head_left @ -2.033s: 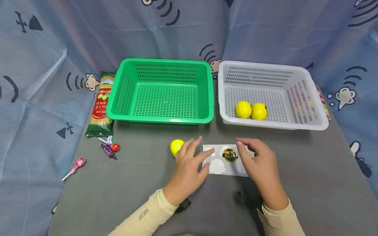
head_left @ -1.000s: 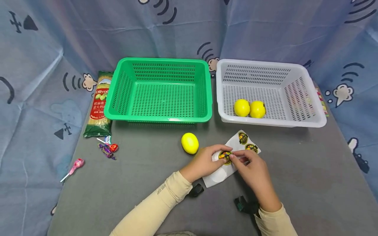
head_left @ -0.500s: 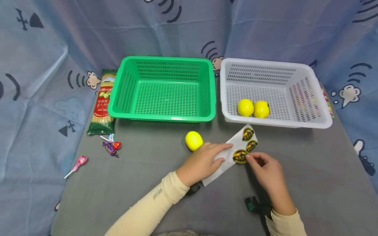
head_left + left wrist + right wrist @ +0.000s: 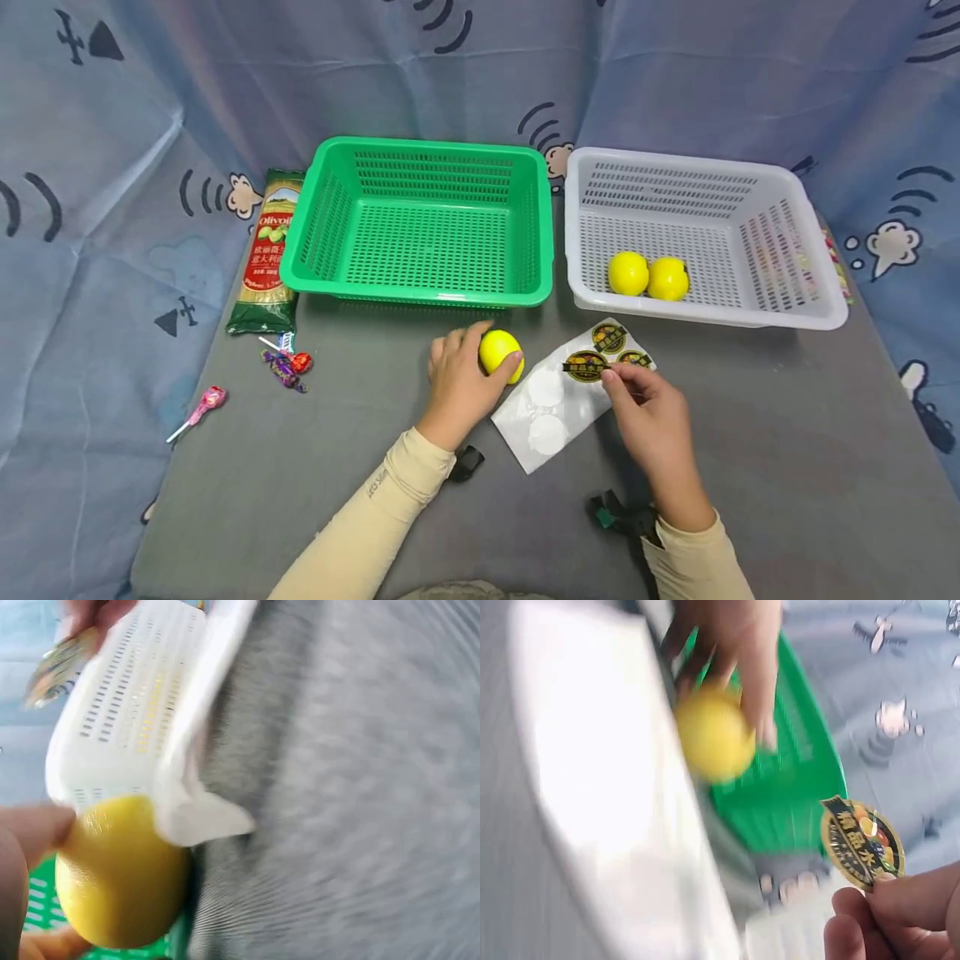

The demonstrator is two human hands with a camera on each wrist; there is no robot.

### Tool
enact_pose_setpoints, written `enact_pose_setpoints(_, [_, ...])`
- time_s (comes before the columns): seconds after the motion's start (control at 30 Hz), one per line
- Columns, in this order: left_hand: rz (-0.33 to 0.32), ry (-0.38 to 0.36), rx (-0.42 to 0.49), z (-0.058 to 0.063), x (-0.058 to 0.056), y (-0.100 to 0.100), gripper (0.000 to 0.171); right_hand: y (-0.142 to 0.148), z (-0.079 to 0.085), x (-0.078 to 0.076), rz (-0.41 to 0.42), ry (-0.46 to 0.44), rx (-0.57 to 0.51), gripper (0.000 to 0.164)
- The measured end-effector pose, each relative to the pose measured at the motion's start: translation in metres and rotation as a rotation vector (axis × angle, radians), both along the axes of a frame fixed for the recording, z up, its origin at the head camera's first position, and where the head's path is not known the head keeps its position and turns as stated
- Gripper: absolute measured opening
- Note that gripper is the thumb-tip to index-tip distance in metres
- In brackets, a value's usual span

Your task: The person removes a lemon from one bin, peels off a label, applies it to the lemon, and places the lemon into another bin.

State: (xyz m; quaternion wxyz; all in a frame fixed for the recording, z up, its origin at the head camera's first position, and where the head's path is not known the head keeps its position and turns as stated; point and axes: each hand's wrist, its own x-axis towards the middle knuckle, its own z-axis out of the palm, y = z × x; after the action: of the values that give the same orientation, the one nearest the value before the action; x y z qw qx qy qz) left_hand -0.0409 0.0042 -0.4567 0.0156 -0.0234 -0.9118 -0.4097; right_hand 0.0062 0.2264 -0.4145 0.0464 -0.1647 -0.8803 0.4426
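Note:
In the head view my left hand (image 4: 459, 385) has its fingers and thumb around a yellow lemon (image 4: 500, 353) on the table. The left wrist view shows the thumb and a fingertip at the skin of that lemon (image 4: 120, 877). My right hand (image 4: 654, 421) pinches a round black-and-gold fruit sticker (image 4: 586, 366) by its edge, above the white sticker sheet (image 4: 525, 417). Chinese lettering and printed fruit show on the sticker (image 4: 862, 840) in the right wrist view. Two stickers sit at the sheet's far end; two bare white circles lie at its near end.
A green basket (image 4: 420, 297) stands at the back, beside a white basket (image 4: 712, 313) with two yellow lemons (image 4: 628, 273) in it. At the left lie a spaghetti packet (image 4: 266, 258), a pink lollipop (image 4: 202, 408) and several small wrapped sweets (image 4: 283, 370).
My right hand has peeled a sticker off the sheet and lifted it. My left hand has left the sheet, moved left and taken hold of the lemon. The sheet has turned slantwise.

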Motion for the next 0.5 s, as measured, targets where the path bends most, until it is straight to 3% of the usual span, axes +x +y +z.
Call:
enact_pose_setpoints(0.17, [-0.154, 0.010, 0.005, -0.002, -0.007, -0.007, 0.056, -0.029, 0.008, -0.014, 0.030, -0.053, -0.271, 0.023])
enact_pose_setpoints(0.3, [-0.212, -0.002, 0.110, 0.003, -0.011, -0.014, 0.056, -0.042, 0.015, -0.020, 0.014, -0.063, -0.407, 0.022])
enact_pose_setpoints(0.37, [-0.213, -0.031, 0.237, 0.007, -0.013, -0.017, 0.056, -0.046, 0.019, -0.023, 0.009, -0.063, -0.437, 0.022])
enact_pose_setpoints(0.5, [-0.251, -0.139, 0.677, 0.014, -0.014, -0.023, 0.055, -0.055, 0.026, -0.028, 0.028, -0.065, -0.457, 0.024])
